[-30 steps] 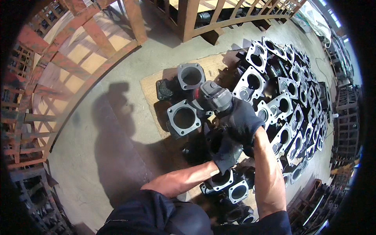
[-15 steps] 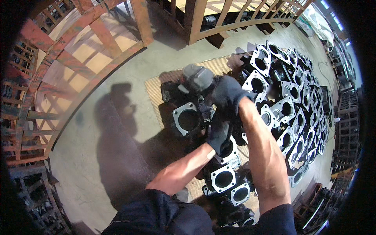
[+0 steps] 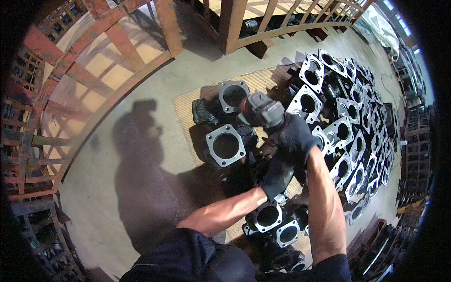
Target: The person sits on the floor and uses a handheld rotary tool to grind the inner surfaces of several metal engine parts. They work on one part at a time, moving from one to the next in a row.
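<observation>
My right hand (image 3: 297, 137), in a dark glove, is closed round a cordless power tool (image 3: 264, 111) with a grey-black battery end pointing up and left. Just below it is my left hand (image 3: 278, 175), also gloved; it looks closed, but the dark glove hides what its fingers hold. The tool's working end is hidden under the hands. Left of them lie black cast housings with bright machined square flanges: one housing (image 3: 226, 145) nearest, another (image 3: 233, 96) beyond it. A further housing (image 3: 268, 216) sits just below my left wrist.
Many more flanged castings (image 3: 340, 129) crowd the floor on the right. A ribbed cardboard sheet (image 3: 185, 110) lies under the nearer ones. Rusty metal crates (image 3: 134, 47) stand at left and at the back (image 3: 231, 28). Dark racks (image 3: 418, 155) line the right side.
Both hands and the power tool have moved right and slightly toward me. The far housing's flange, hidden before by the tool, now shows.
</observation>
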`<move>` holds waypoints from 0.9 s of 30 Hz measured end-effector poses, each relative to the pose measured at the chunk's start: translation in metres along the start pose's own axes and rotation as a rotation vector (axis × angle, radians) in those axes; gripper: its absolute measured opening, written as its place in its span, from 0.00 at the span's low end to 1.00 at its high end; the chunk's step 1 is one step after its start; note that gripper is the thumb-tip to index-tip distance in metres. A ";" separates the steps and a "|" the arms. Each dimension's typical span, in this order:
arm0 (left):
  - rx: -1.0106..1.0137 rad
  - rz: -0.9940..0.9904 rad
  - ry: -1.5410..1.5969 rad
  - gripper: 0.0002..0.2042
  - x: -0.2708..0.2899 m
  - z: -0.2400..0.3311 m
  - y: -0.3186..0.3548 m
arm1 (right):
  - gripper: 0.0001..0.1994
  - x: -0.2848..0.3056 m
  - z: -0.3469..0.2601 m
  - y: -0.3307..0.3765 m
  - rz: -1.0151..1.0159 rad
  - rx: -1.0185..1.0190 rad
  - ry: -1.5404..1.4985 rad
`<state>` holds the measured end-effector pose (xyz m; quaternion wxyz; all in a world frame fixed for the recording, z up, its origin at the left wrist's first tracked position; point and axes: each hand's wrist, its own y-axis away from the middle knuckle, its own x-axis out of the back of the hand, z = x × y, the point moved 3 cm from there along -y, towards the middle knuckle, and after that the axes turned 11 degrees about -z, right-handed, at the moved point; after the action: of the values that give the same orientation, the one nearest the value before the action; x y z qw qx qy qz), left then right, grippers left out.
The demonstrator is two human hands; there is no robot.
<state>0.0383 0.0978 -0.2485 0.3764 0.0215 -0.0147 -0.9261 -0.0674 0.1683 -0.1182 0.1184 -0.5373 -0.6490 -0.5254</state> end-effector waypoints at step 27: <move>0.055 -0.075 0.277 0.21 -0.026 -0.054 0.032 | 0.25 -0.019 -0.016 0.028 -0.010 0.122 -0.038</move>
<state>0.0822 0.0923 -0.3004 0.3393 0.1599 0.0130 -0.9269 -0.0434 0.1411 -0.1091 0.1357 -0.5358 -0.6847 -0.4751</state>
